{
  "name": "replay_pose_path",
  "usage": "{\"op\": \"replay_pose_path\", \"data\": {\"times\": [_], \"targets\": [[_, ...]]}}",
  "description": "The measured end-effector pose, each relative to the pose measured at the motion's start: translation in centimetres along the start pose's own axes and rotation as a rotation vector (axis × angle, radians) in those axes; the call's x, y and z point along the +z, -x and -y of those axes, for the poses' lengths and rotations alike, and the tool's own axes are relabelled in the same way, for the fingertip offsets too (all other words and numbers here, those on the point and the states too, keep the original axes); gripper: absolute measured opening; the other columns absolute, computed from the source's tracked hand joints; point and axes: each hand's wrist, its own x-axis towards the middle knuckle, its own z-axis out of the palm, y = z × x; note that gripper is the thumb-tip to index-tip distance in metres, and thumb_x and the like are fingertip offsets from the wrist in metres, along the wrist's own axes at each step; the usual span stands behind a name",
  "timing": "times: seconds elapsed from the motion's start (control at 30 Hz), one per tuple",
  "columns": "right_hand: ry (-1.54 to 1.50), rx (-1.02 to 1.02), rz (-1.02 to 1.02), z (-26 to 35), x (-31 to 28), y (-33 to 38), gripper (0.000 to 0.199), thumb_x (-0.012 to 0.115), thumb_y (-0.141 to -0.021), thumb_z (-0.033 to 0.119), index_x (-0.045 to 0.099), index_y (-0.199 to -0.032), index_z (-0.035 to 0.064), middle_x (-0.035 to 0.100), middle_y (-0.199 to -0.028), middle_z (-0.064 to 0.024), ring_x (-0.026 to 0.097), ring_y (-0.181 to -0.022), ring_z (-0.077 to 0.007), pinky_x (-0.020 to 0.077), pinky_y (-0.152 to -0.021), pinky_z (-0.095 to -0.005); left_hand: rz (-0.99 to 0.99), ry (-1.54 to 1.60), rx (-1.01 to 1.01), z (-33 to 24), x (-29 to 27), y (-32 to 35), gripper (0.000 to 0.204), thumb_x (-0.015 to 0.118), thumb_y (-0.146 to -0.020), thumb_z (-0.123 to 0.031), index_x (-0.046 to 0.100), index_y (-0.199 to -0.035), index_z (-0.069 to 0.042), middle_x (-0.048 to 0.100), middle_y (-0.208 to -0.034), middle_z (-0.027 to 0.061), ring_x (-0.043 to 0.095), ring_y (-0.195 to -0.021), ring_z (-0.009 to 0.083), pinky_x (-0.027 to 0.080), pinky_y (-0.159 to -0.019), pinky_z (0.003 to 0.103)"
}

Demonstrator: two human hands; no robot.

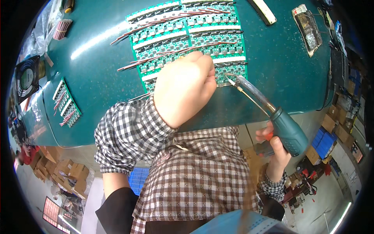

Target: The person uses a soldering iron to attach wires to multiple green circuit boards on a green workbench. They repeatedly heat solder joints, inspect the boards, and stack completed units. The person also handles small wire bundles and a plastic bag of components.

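In my right hand [277, 150] is a green soldering gun [289, 132], its fingers wrapped round the grip and trigger. The gun's metal tip and thin feed tube point up and left, reaching the lower right part of a panel of green circuit boards [240, 43]. My left hand [187, 84] is closed in a fist over the lower middle of that panel; whatever its fingers hold is hidden. Red and black wires [156, 59] lie in rows across the boards, beside white connector strips [222, 28].
A smaller board piece with wires [66, 104] lies on the green table [97, 84] at left, near a black fan [28, 79]. Far left is a wire bundle [62, 29]. A scorched metal holder [307, 31] and a white-topped bar [263, 11] lie at far right.
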Motion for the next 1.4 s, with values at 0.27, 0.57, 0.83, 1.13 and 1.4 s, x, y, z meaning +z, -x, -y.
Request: {"op": "replay_pose_path", "data": {"times": [0.27, 0.57, 0.83, 1.13, 1.4], "targets": [[-0.002, -0.036, 0.007, -0.1, 0.1, -0.1, 0.044, 0.070, -0.081, 0.016, 0.055, -0.114, -0.0098, 0.062, -0.092, -0.0156, 0.066, -0.080, -0.0261, 0.0586, -0.070, -0.0382, -0.089, -0.018, 0.015, -0.3, 0.5, 0.6, 0.011, 0.065, -0.071, -0.002, 0.055, -0.075, -0.005, 0.055, -0.072, 0.0080, 0.057, -0.064, 0.0250, 0.046, -0.057, 0.034], [0.194, -0.041, -0.052, 0.3, 1.1, -0.2, 0.048, 0.070, -0.079, 0.034, 0.061, -0.102, -0.0069, 0.062, -0.082, -0.0112, 0.064, -0.067, -0.0215, 0.0531, -0.059, -0.0309, -0.126, 0.010, 0.075, 0.0, 0.9, 0.6, 0.015, 0.064, -0.067, -0.001, 0.051, -0.074, -0.004, 0.052, -0.071, 0.0105, 0.056, -0.065, 0.0288, 0.047, -0.057, 0.038], [0.128, -0.038, -0.005, 0.1, 0.5, 0.0, 0.045, 0.072, -0.079, 0.020, 0.057, -0.112, -0.0075, 0.063, -0.082, -0.0099, 0.065, -0.073, -0.0213, 0.0537, -0.068, -0.0329, -0.060, 0.012, 0.022, -0.1, 0.8, 0.3, 0.012, 0.063, -0.068, -0.004, 0.052, -0.073, -0.003, 0.053, -0.070, 0.0115, 0.057, -0.065, 0.0293, 0.047, -0.058, 0.038], [0.215, -0.027, -0.028, 0.3, 1.0, -0.1, 0.051, 0.070, -0.078, 0.026, 0.056, -0.110, -0.0113, 0.061, -0.077, -0.0096, 0.063, -0.068, -0.0222, 0.0512, -0.062, -0.0317, -0.055, 0.018, -0.014, -0.3, 0.5, 0.2, 0.010, 0.063, -0.070, -0.003, 0.054, -0.073, -0.004, 0.054, -0.069, 0.0091, 0.056, -0.062, 0.0254, 0.046, -0.057, 0.035], [0.263, -0.048, -0.016, 0.3, 1.1, -0.1, 0.049, 0.067, -0.080, 0.024, 0.055, -0.111, -0.0122, 0.061, -0.076, -0.0105, 0.063, -0.068, -0.0224, 0.0511, -0.063, -0.0328, -0.065, -0.002, -0.027, -0.3, 0.6, 0.3, 0.009, 0.063, -0.070, -0.001, 0.054, -0.073, -0.004, 0.055, -0.069, 0.0077, 0.056, -0.061, 0.0237, 0.046, -0.055, 0.034]]}}
